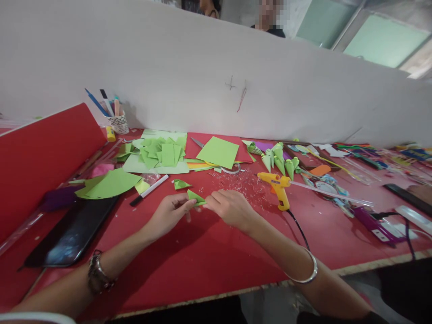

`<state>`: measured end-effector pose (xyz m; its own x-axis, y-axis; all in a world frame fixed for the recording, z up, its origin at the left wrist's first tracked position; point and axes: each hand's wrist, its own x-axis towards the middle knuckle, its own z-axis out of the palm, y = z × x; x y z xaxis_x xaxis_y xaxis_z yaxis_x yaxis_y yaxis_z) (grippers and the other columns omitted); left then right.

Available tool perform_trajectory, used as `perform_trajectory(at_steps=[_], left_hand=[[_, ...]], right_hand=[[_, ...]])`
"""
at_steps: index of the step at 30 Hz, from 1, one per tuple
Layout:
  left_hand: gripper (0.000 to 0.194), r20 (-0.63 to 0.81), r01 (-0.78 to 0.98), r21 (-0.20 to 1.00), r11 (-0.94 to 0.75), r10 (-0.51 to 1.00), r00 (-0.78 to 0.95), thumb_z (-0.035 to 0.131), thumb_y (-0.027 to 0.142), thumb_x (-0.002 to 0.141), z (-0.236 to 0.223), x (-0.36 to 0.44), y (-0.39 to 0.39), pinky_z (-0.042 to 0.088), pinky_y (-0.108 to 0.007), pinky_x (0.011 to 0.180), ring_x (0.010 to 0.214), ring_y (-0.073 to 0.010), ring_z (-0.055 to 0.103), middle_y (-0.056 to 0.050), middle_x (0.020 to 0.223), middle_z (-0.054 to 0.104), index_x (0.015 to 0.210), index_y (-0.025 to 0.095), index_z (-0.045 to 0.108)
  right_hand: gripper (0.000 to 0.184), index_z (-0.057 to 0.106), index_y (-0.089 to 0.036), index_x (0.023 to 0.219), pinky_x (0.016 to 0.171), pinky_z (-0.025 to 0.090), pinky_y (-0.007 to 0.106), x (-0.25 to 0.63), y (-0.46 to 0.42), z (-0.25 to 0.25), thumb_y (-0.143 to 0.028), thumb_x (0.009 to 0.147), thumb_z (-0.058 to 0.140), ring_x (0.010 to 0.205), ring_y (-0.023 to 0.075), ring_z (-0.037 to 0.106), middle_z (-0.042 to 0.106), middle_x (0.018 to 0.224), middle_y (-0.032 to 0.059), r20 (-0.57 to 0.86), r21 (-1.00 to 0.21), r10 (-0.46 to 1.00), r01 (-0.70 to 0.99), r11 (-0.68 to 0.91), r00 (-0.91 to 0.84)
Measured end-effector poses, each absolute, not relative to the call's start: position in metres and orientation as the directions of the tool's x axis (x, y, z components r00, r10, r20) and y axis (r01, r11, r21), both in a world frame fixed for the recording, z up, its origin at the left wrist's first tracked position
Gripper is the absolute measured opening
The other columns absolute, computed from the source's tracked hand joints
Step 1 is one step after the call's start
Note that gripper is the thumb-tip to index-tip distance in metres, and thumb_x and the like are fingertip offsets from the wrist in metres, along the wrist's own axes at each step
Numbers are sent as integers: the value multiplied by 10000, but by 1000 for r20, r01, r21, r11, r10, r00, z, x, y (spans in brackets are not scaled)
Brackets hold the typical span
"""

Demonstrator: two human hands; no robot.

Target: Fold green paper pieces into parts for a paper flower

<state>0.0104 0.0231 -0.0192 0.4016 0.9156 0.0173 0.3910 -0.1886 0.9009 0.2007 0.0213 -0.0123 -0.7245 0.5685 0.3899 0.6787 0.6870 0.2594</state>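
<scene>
Leftmost, I have a red board slanting up and closing off that flank, with a black tablet lying in front of it, its near corner close to the table's front edge. A fan of green paper overlaps the tablet's far end, and a black-capped marker lies just beyond my left wrist. My left forearm reaches in diagonally from the lower left, a dark bracelet near the wrist. The left hand pinches one end of the folded green piece between thumb and fingers, out in front of me near mid-table. Between my forearms, the red table runs back from its front edge, giving both elbows room. My right hand grips the piece's other end, knuckles up, fingers curled in; that forearm angles in from the lower right, with a silvery bangle on it. Just right of it stands the yellow glue gun, its black cord dropping behind my forearm and narrowing the way sideways. Farther right, a purple power strip sits near the front edge.
</scene>
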Motion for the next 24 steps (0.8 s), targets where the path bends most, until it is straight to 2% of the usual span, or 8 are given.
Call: perform_trajectory(at_steps=[2, 5, 9, 12, 15, 20, 22, 24], left_hand=[[312, 11, 405, 885, -229, 881, 473, 427, 344, 824, -13, 6, 25, 402, -215, 581, 551, -108, 526, 16, 545, 578, 663, 150, 611], [233, -56, 396, 884, -247, 787, 615, 474, 334, 797, -6, 1, 29, 431, -229, 621, 616, -123, 564, -3, 664, 623, 741, 151, 607], [202, -118, 389, 883, -263, 678, 726, 480, 338, 802, -3, -2, 34, 431, -204, 533, 542, -105, 569, -9, 701, 643, 781, 153, 559], [197, -66, 436, 819, -373, 694, 717, 449, 312, 831, -4, -1, 34, 415, -187, 532, 531, -96, 570, -1, 672, 641, 776, 153, 551], [187, -1, 535, 692, -483, 742, 671, 447, 281, 839, -9, 1, 33, 397, -190, 559, 573, -107, 573, -7, 696, 644, 770, 155, 568], [221, 85, 667, 442, -600, 768, 635, 437, 294, 850, -19, 2, 35, 358, -211, 572, 627, -143, 558, -21, 679, 640, 807, 175, 619], [226, 112, 669, 408, -621, 762, 638, 433, 293, 851, -21, 2, 36, 350, -215, 572, 636, -148, 557, -23, 696, 649, 813, 185, 628], [223, 119, 650, 454, -610, 764, 634, 434, 287, 849, -23, 2, 37, 354, -214, 578, 641, -145, 564, -20, 709, 655, 799, 182, 625]], right_hand=[[298, 514, -163, 687, 496, 202, 264, 202, 22, -10, -270, 908, 347, 560, 119, 445, 523, 605, -2, 366, 242, 561, 658, 713, -743], [339, 516, -158, 684, 498, 205, 262, 204, 21, -6, -288, 919, 310, 557, 116, 442, 529, 610, 2, 336, 255, 507, 595, 762, -793], [333, 528, -159, 712, 506, 212, 260, 204, 21, -5, -290, 921, 304, 566, 115, 451, 539, 626, 1, 306, 262, 459, 537, 802, -834], [336, 537, -158, 715, 499, 205, 263, 204, 23, -6, -301, 919, 312, 571, 119, 467, 551, 634, 7, 279, 251, 481, 546, 799, -831], [331, 545, -154, 724, 485, 186, 262, 203, 25, -8, -310, 915, 324, 578, 118, 490, 570, 647, 15, 212, 217, 555, 592, 776, -805], [266, 548, -164, 754, 464, 157, 249, 199, 29, -8, -335, 889, 394, 586, 105, 530, 610, 679, 2, 64, 60, 700, 703, 709, -711], [260, 548, -171, 763, 466, 160, 244, 198, 30, -9, -341, 889, 396, 583, 99, 535, 620, 688, -6, 26, 13, 725, 726, 688, -688], [259, 547, -175, 764, 472, 166, 244, 197, 31, -11, -345, 889, 397, 576, 95, 532, 621, 686, -10, 24, -5, 733, 733, 680, -680]])
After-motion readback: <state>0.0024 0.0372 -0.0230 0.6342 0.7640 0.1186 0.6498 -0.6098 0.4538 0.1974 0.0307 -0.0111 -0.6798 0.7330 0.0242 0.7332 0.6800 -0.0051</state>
